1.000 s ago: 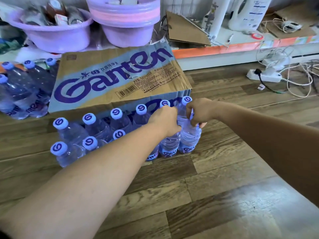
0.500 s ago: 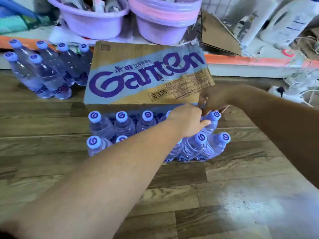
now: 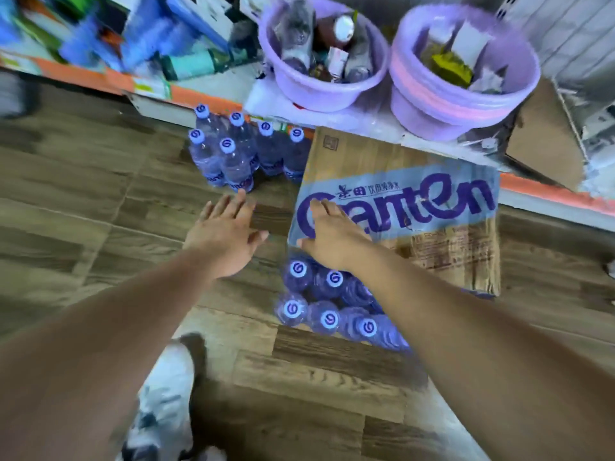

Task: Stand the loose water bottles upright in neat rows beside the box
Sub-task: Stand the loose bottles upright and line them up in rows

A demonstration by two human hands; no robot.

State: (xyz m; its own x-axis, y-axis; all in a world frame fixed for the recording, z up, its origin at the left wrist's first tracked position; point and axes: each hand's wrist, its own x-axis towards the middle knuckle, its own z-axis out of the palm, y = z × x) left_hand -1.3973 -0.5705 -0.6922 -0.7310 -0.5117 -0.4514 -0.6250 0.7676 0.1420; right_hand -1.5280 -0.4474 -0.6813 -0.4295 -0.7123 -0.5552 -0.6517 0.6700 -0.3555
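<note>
A brown and blue cardboard box (image 3: pixel 432 207) printed with purple letters lies flat on the wooden floor. Several clear water bottles with pale caps (image 3: pixel 296 307) stand in two rows against its near side, partly hidden by my right arm. A second group of bottles (image 3: pixel 233 151) stands upright to the left of the box, by the shelf base. My left hand (image 3: pixel 226 234) hovers over bare floor between the two groups, fingers spread, empty. My right hand (image 3: pixel 332 234) lies over the box's near left corner, fingers spread, holding nothing.
Two purple plastic basins (image 3: pixel 319 88) (image 3: pixel 466 104) full of small items sit on a low shelf with an orange edge (image 3: pixel 549 194) behind the box. A folded cardboard piece (image 3: pixel 545 138) leans at the right. My shoe (image 3: pixel 166 394) is at the bottom.
Both hands have let go of the bottles at the right end of the near rows and moved left. The view has swung left and downward.
</note>
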